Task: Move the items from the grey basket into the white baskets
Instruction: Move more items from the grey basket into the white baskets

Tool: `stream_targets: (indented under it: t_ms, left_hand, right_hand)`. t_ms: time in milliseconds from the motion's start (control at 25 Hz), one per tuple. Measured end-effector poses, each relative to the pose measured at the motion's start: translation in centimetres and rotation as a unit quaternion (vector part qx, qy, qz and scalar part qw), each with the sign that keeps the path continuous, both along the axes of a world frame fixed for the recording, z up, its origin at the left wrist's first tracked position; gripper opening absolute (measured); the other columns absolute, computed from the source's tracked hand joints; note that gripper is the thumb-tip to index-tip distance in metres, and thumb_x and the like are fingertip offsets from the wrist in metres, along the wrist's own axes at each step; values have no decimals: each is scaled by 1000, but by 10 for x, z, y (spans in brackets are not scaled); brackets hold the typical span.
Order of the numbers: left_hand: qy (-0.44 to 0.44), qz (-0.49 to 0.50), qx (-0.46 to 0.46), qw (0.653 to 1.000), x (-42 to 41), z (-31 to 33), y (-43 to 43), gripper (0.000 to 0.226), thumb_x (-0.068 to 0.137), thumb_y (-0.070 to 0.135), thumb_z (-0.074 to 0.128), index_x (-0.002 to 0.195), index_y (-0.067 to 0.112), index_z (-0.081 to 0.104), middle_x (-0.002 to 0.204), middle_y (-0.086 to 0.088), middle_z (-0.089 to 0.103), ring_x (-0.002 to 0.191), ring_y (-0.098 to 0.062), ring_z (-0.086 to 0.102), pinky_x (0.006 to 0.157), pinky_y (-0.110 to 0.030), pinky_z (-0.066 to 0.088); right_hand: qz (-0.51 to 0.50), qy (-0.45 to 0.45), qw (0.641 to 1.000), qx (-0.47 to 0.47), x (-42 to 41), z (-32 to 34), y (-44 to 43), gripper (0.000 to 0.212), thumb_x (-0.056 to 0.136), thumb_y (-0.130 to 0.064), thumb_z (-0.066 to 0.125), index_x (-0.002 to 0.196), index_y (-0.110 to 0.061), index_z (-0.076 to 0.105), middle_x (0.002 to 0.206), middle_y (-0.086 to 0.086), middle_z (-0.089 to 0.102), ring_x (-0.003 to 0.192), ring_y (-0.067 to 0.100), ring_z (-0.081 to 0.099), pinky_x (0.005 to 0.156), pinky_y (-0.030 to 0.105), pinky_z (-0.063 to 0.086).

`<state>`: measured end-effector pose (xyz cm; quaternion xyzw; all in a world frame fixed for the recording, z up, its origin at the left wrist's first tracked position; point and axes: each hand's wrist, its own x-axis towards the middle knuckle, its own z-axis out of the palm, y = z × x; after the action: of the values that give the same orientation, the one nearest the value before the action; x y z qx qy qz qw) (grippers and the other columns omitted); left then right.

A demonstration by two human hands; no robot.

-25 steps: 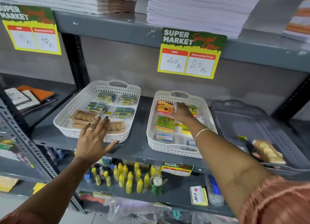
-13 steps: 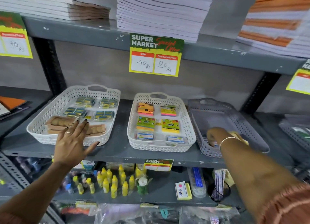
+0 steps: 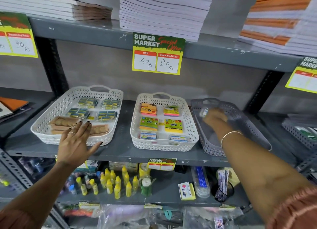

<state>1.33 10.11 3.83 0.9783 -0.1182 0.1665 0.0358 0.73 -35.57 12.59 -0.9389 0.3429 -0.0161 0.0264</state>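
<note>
The grey basket (image 3: pixel 243 120) stands at the right of the grey shelf. Over its left part my right hand (image 3: pixel 214 118) is blurred and closed on a small clear packet (image 3: pixel 204 111). The middle white basket (image 3: pixel 164 143) holds orange, pink, green and yellow sticky-note pads and small packets. At the left, a second white basket (image 3: pixel 51 115) contains blue-and-yellow packs and brown boxes. My left hand (image 3: pixel 77 141) lies flat with fingers spread on that basket's front rim, holding nothing.
A "Super Market" price tag (image 3: pixel 158 54) hangs from the shelf above, under stacks of notebooks (image 3: pixel 163 12). The lower shelf holds yellow bottles (image 3: pixel 116 182) and erasers. Another grey basket (image 3: pixel 300 134) sits far right. A shelf upright (image 3: pixel 262 91) stands behind the grey basket.
My right hand left the middle white basket, reached into the grey basket, and has now risen to its left part with a small packet. The left hand stayed on the left basket.
</note>
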Motion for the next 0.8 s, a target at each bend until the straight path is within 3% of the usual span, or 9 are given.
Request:
stream_targets:
  t_ms: [120, 200, 320, 400, 520, 680, 720, 800]
  left_hand:
    - [1, -2, -1, 1000, 1, 0, 1, 98, 83, 73, 4, 126, 0, 54, 134, -16, 52, 125, -30, 46, 96, -46, 32]
    - [2, -3, 1, 1000, 1, 0, 1, 98, 83, 72, 4, 126, -1, 53, 134, -17, 52, 126, -31, 45, 97, -47, 31]
    - [4, -1, 2, 1000, 0, 0, 1, 97, 83, 72, 5, 126, -1, 53, 135, -17, 51, 127, -30, 44, 98, -47, 31]
    - [3, -2, 3, 1000, 1, 0, 1, 97, 83, 72, 5, 127, -1, 53, 135, -16, 51, 127, -30, 44, 98, -47, 31]
    - [6, -1, 4, 1000, 1, -1, 3, 97, 83, 72, 5, 127, 0, 52, 136, -16, 51, 127, -30, 44, 99, -48, 32]
    - [7, -1, 3, 1000, 0, -1, 1, 96, 83, 72, 6, 128, 0, 52, 135, -16, 51, 127, -30, 43, 98, -48, 32]
    - [6, 0, 3, 1000, 0, -1, 1, 96, 83, 72, 6, 128, 0, 52, 136, -16, 51, 127, -30, 43, 98, -47, 32]
    - [4, 2, 1, 1000, 0, -1, 1, 96, 83, 72, 6, 128, 0, 52, 136, -16, 51, 127, -30, 44, 98, -47, 32]
  right_hand:
    - [185, 12, 978, 96, 3, 17, 36, 43, 85, -27, 64, 122, -10, 50, 111, 9, 55, 98, 24, 54, 78, 27, 43]
    - [261, 85, 952, 139, 0, 16, 58, 44, 86, -19, 64, 125, -7, 48, 116, 10, 51, 96, 20, 47, 74, 25, 38]
    - [296, 223, 926, 76, 3, -2, 73, 53, 85, -14, 65, 133, -4, 44, 129, 13, 48, 102, 22, 47, 77, 27, 41]
    - [297, 251, 920, 49, 3, -16, 75, 54, 83, -14, 67, 131, -4, 45, 130, 14, 50, 99, 22, 45, 81, 31, 40]
    - [293, 240, 925, 37, 4, -27, 76, 53, 80, -14, 68, 128, -6, 47, 124, 14, 54, 98, 25, 51, 84, 36, 45]
    - [288, 234, 926, 67, 5, -27, 72, 59, 81, -18, 69, 134, -9, 44, 138, 14, 49, 115, 27, 52, 96, 35, 45]
    - [278, 210, 932, 103, 4, -24, 69, 62, 81, -21, 70, 136, -10, 44, 141, 12, 46, 122, 28, 50, 101, 36, 44]
    - [244, 79, 954, 157, 3, -17, 60, 56, 84, -26, 68, 134, -10, 48, 139, 12, 49, 126, 29, 50, 101, 35, 42]
